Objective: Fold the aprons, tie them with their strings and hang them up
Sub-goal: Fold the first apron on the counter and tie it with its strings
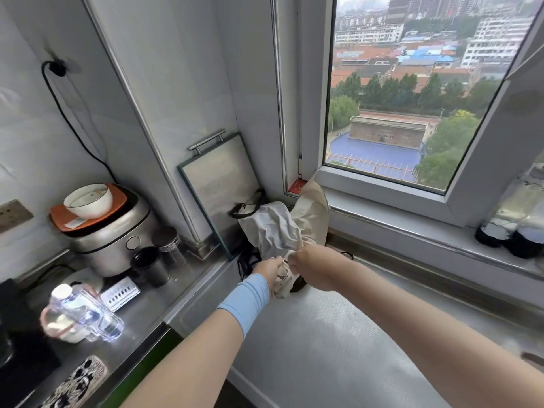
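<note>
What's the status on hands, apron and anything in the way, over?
Left hand and right hand both gripping the apron at its low end. Apron crumpled, not folded flat. Handled board leaning just left of it.

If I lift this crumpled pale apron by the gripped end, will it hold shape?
Probably flops: the apron is creased and slumped in soft folds, like thin cloth. Likely light, since the left hand and right hand hold it by a small bunched end. Black strings lie loose on the steel counter and may snag.
</note>
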A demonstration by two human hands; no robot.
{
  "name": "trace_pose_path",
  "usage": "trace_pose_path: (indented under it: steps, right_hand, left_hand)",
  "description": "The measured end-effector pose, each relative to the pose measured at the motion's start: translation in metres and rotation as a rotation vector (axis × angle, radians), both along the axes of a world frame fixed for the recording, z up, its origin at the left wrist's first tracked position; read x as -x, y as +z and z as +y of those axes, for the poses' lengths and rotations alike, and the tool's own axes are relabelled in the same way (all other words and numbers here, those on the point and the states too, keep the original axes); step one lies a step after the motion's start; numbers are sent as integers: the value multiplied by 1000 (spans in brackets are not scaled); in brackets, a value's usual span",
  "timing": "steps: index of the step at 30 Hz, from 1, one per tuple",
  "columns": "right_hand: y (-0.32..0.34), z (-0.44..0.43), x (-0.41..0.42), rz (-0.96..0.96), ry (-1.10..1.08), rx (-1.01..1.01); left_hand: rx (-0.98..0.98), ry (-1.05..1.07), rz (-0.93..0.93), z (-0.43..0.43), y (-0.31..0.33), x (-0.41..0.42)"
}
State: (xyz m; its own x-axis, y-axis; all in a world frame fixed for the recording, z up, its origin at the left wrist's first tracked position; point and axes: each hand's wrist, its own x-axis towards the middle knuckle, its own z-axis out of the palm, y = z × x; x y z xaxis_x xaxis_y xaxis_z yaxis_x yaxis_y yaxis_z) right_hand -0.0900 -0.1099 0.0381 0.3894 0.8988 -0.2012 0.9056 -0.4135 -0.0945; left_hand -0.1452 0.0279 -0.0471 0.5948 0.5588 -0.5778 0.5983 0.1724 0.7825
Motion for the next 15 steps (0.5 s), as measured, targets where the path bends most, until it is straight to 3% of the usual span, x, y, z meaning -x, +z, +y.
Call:
trace_pose_path:
  steps: [6, 8, 10, 13, 15]
  right_hand:
    - [-59, -24, -1, 347, -77, -311]
    - [-63, -31, -5, 387, -149, -349]
    - [-66, -36, -12, 473, -337, -262]
    - [-69, -38, -20, 1029, -673, -314]
    - [-69, -37, -22, 1272, -803, -401]
  left_hand:
    - [197, 160, -102, 3, -1, 6]
    - [161, 114, -148, -4, -2, 10]
    - [87, -22, -209, -10, 0, 13]
    - [-65, -196, -281, -23, 11, 22]
    - [-144, -269, -333, -28, 13, 25]
